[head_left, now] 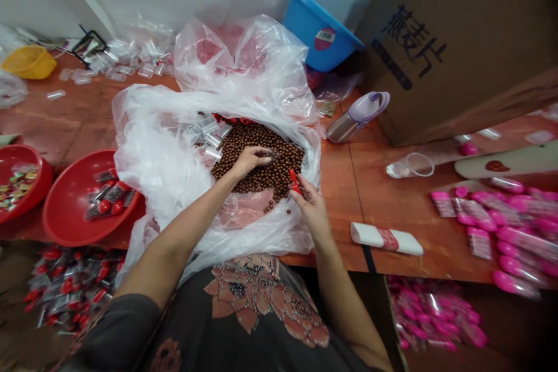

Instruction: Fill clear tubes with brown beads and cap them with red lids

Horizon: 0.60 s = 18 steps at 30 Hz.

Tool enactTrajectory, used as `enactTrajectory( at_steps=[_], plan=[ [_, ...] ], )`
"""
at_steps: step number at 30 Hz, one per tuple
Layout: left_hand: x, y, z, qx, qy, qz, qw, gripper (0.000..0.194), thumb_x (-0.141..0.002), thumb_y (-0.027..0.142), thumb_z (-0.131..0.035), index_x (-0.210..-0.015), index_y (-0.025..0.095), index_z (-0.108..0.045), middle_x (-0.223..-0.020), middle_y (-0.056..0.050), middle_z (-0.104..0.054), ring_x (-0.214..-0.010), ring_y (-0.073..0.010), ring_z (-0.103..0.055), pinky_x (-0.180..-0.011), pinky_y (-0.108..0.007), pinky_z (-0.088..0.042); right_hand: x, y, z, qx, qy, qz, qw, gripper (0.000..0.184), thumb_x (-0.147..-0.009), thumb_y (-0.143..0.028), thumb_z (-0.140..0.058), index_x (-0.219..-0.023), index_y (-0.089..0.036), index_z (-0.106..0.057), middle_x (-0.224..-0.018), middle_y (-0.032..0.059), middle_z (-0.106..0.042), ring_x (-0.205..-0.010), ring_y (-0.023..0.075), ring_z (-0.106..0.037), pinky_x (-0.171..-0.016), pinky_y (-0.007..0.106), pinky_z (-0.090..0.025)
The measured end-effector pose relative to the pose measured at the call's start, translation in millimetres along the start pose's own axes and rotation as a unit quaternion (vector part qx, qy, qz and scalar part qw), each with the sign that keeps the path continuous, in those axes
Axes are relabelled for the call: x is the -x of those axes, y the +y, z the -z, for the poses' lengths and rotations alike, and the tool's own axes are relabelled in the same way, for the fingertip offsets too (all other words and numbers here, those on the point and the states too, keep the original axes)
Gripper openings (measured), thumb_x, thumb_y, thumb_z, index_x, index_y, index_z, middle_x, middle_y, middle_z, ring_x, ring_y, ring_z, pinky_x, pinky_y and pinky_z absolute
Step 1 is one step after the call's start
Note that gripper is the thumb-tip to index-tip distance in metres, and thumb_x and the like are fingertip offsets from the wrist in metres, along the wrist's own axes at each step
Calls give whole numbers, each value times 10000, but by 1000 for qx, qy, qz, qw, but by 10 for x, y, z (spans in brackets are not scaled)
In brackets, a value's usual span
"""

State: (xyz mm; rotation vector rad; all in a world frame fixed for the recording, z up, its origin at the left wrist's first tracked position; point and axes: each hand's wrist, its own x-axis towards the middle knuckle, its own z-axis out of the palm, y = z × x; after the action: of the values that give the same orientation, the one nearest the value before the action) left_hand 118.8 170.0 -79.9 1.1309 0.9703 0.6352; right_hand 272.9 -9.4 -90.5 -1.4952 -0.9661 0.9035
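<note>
A heap of small round brown balls (pixel 257 139) lies in a white plastic bag (pixel 174 145) spread open in front of me. Over the heap, the fingers of my left hand (pixel 251 161) are closed on what looks like a small clear container (pixel 274 154); it is blurred and hard to tell from the balls behind. At the heap's right edge, my right hand (pixel 307 197) pinches a red cap (pixel 294 180) between thumb and fingers. Small clear containers (pixel 213 139) lie in the bag, left of the balls. Red pieces (pixel 239 120) show behind the heap.
Left stands a red bowl (pixel 70 203) with filled, red-capped containers (pixel 115 197); another red bowl (pixel 43 180) holds wrapped pieces. A blue basin (pixel 322 23), a bottle (pixel 355 119) and a large carton (pixel 436 40) stand behind. Pink-capped containers (pixel 501 209) lie at right.
</note>
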Motion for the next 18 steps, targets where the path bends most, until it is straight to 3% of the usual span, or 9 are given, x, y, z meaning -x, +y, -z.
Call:
enactTrajectory(
  at_steps=[6, 10, 14, 18],
  plan=[
    [303, 143, 4, 116, -47, 66, 990, 425, -557, 160, -871, -949, 124, -709, -944, -54, -732, -809, -137, -671, -933, -378, -506, 7, -140, -44, -90, 34, -71, 993, 422, -737, -382, -768, -1115, -224, -666, -1105, 60, -723, -980, 210, -677, -1007, 447, -485],
    [651, 314, 30, 144, -93, 63, 983, 473, -572, 153, -864, -1014, 130, -700, -990, -68, -732, -851, -146, -680, -913, -353, -516, -8, -292, -47, -71, 38, -38, 996, 378, -753, -386, -755, -1085, -221, -686, -1116, 60, -729, -1014, 214, -670, -1000, 434, -489],
    [941, 406, 69, 105, -92, 33, 990, 485, -616, 143, -836, -1078, 139, -691, -1031, -75, -729, -868, -143, -676, -886, -333, -519, -76, -459, -65, -82, 9, -4, 997, 374, -819, -376, -685, -1167, -240, -667, -1203, 67, -710, -1104, 211, -650, -1028, 452, -479],
    [1143, 447, 79, 98, -92, 40, 990, 486, -689, 152, -781, -1164, 158, -680, -1108, -91, -718, -870, -139, -677, -866, -328, -531, -130, -663, -148, -105, -10, 6, 994, 391, -790, -363, -715, -1167, -274, -669, -1176, 35, -715, -1057, 196, -662, -1000, 434, -512]
  ],
)
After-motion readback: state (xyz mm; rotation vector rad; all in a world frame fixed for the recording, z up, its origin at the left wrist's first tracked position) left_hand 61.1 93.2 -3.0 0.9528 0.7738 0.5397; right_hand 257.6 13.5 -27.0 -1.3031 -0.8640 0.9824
